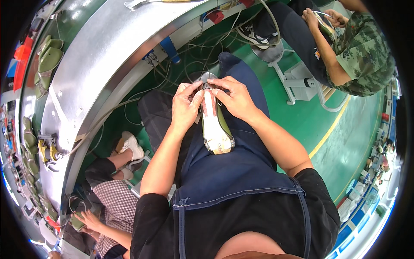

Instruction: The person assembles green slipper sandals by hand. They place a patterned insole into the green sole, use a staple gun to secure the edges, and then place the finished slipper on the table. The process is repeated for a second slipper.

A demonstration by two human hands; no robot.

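Note:
Across my lap, over a dark blue apron (228, 170), lies a partly made shoe (211, 125), sole side up. Its bottom is white with a reddish-brown strip, and green upper material shows along the side. My left hand (186, 103) pinches the left edge of its far end, thumb and fingers pressed together. From the other side my right hand (236, 98) grips the same end, its fingertips close to the left ones. A small dark part at that end is partly hidden by my fingers.
A curved metal bench (92, 47) runs along the left, carrying a yellow tool (46, 151). Green shoe uppers (51, 60) lie beyond it. Cables (166, 75) trail underneath. One co-worker in a camouflage shirt (366, 52) sits at upper right; another in a checked apron (116, 209) works at lower left.

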